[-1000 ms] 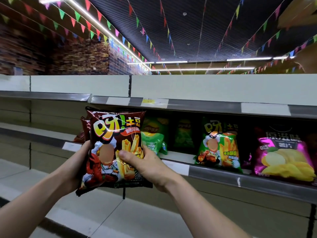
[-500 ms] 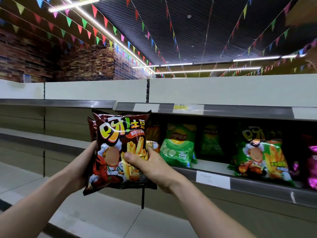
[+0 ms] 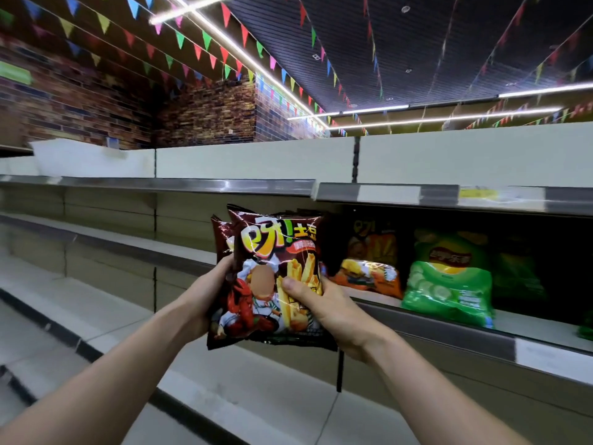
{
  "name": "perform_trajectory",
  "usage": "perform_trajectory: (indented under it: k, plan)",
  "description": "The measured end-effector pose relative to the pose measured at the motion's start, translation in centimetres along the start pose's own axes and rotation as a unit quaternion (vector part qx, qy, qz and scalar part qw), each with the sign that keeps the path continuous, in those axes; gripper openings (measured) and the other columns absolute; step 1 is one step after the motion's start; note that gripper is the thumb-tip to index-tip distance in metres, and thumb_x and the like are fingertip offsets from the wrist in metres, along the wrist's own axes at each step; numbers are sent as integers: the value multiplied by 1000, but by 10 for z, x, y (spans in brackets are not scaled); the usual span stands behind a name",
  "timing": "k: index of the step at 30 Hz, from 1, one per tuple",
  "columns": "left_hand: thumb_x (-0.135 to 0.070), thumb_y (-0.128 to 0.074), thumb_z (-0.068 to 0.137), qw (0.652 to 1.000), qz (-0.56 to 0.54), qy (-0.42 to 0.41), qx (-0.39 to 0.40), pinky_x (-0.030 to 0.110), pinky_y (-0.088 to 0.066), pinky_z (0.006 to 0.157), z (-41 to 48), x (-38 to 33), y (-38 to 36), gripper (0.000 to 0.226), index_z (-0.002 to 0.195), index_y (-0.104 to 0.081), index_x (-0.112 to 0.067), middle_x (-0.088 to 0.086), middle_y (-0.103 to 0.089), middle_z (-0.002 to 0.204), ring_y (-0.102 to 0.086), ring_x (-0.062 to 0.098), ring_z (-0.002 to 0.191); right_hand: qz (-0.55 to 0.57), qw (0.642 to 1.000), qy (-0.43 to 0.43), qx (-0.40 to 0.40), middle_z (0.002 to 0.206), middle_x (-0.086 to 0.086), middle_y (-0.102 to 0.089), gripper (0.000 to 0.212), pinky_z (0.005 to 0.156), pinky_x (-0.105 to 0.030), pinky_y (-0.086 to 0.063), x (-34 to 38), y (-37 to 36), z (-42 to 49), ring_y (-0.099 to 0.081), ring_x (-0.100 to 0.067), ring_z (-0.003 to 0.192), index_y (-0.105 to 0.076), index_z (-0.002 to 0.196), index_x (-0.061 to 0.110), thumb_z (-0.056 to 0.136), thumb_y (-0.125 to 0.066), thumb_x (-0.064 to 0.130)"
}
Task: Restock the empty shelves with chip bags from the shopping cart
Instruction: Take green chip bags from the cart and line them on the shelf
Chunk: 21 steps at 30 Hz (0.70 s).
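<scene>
Shifted left along shelf (image 3: 449, 337), left hand (image 3: 208, 295) and right hand (image 3: 333, 313) grip curled round chip bags (image 3: 266, 248); stand upright beside orange bag (image 3: 369, 268).

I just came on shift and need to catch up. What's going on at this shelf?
A person is restocking chips. The left hand and right hand grip a small stack of red bags, held upright in front of the shelf and not yet set down. On that shelf, just right of the hands, an orange bag and a green bag already stand.
</scene>
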State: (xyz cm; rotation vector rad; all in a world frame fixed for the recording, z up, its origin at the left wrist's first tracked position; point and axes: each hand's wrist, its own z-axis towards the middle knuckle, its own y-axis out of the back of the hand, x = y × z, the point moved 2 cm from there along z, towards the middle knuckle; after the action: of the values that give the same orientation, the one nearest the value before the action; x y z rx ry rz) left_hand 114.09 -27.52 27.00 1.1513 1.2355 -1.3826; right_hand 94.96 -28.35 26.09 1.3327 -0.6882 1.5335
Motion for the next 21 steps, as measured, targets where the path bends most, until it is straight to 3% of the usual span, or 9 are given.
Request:
perform_trajectory:
  k: [3, 7, 9, 11, 12, 13, 15, 18, 21]
  plan:
    - [-61, -65, 67, 999, 21, 10, -38, 49, -50, 96, 8, -4, 23, 71, 119, -67, -13, 17, -71, 111, -69, 36, 101, 28, 999, -27, -1, 111, -1, -73, 57, 101, -39, -50, -3, -15, 20, -69, -17, 104, -58, 125, 19, 80, -69, 51]
    - [-59, -56, 85, 995, 42, 21, -85, 40, -58, 75, 34, -11, 55, 56, 106, -67, -8, 18, -74, 97, -72, 35, 87, 11, 997, -71, -8, 116, 0, -71, 94, 105, -38, -45, -1, -29, 62, -64, -18, 113, -61, 126, 16, 57, -71, 79]
    - [-57, -52, 88, 994, 55, 8, -91, 38, -57, 75, 49, -15, 65, 52, 100, -68, -9, 15, -75, 89, -73, 30, 79, -9, 996, -84, -5, 125, 1, -65, 101, 102, -34, -45, 4, -32, 85, -58, -16, 118, -58, 130, 16, 55, -67, 84]
    - [-50, -49, 93, 993, 61, -6, -97, 36, -55, 77, 60, -21, 70, 42, 95, -67, -12, 9, -76, 84, -74, 21, 71, -17, 995, -96, -13, 133, -5, -61, 121, 108, -40, -41, 8, -33, 107, -56, -22, 123, -54, 135, 15, 41, -67, 90]
    - [-44, -47, 96, 992, 75, -21, -99, 33, -55, 79, 69, -22, 76, 35, 99, -66, -14, 6, -75, 93, -74, 15, 75, -21, 995, -98, -12, 133, -7, -60, 126, 109, -43, -40, 8, -32, 119, -56, -24, 124, -55, 135, 16, 35, -67, 91]
    - [-41, -45, 97, 988, 94, -35, -114, 31, -53, 88, 78, -26, 80, 35, 111, -63, -15, 6, -71, 111, -72, 12, 92, -24, 995, -98, -10, 134, -7, -60, 126, 110, -44, -39, 10, -31, 129, -55, -25, 124, -56, 134, 18, 32, -67, 92]
    - [-55, -48, 87, 985, 120, -34, -118, 43, -38, 110, 96, -33, 91, 68, 138, -48, -11, 15, -51, 142, -52, 29, 128, -32, 994, -105, -10, 135, -6, -59, 128, 112, -48, -35, 11, -25, 152, -53, -25, 127, -56, 134, 21, 30, -67, 93]
    - [-73, -62, 62, 986, 120, -35, -109, 53, -35, 111, 128, -43, 101, 84, 128, -58, -22, 13, -56, 136, -51, 36, 127, -35, 992, -118, -12, 136, -6, -58, 128, 110, -50, -38, 13, -16, 181, -53, -26, 127, -55, 135, 22, 29, -68, 93]
    - [-81, -71, 52, 989, 118, -5, -90, 51, -33, 113, 160, -42, 106, 84, 112, -68, -21, 12, -63, 126, -53, 33, 124, -66, 992, -107, -21, 124, -7, -66, 102, 99, -41, -49, 14, -4, 199, -60, -25, 117, -63, 125, 20, 47, -68, 86]
